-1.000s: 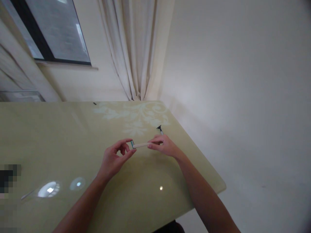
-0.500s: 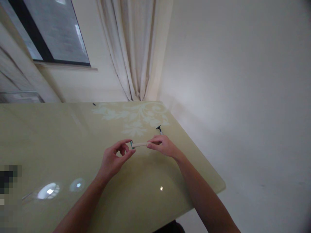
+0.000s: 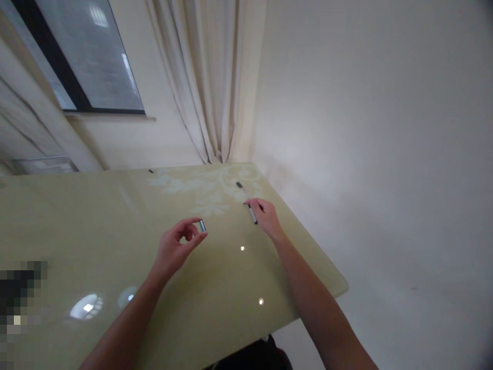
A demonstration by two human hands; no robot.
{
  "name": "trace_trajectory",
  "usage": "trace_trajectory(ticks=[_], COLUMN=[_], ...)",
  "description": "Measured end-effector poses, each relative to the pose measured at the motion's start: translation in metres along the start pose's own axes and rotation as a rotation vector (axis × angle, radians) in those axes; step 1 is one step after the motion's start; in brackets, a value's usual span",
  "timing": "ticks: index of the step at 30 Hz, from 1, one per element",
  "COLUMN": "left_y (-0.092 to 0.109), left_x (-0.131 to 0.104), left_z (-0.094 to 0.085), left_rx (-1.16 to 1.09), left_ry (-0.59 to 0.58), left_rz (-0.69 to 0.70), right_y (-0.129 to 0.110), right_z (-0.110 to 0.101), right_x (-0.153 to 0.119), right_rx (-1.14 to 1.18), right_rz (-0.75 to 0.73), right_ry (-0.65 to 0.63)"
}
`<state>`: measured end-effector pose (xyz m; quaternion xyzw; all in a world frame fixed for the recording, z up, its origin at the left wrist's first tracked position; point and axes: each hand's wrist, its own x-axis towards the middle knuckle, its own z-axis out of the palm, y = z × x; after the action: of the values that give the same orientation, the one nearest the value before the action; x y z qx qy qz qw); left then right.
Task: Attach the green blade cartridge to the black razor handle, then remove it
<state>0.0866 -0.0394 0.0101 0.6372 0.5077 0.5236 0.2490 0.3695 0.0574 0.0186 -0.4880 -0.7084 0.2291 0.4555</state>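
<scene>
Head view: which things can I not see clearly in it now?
In the head view:
Small piece in left hand: too small for detail.
Stick with dark tip: right hand hides one end and any grip on it.
Black speck, far: too small to name.
Dark shape, left: pixelated, cut off by the picture edge.

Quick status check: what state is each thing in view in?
Left hand: pinching the cartridge
Cartridge: held off the table
Right hand: fingers bent, grip unclear
Grey-handled tool: beside right hand, partly hidden
Dark-tipped stick: juts past right hand; held or lying, unclear
Table: glossy, reflecting lights
Curtain: hanging in folds
</scene>
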Motion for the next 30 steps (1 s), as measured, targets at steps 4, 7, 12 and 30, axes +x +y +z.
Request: trace_trajectory(ticks=[4,7,12,30], left_y=[-0.01,-0.015,-0.02,-0.031], left_x=[0.013,0.033,0.068,0.083], left_z=[0.02,0.044,0.087,0.113], left_rx=[0.043,0.285,0.514,0.628], left_ry=[-0.095,-0.221,-0.255,-0.296], left_rz=[-0.011,-0.036,-0.162,-0.178], right_y=[0.027,0.041,0.053,0.056], right_z=[-0.015,-0.015,-0.012,-0.005], right_x=[0.012,0.014,0.013,0.005], right_rx=[-0.09,-0.211,-0.305,-0.598], right_rz=[0.141,0.238,0.343,0.371], right_ry=[0.08,0.107,0.134,0.049])
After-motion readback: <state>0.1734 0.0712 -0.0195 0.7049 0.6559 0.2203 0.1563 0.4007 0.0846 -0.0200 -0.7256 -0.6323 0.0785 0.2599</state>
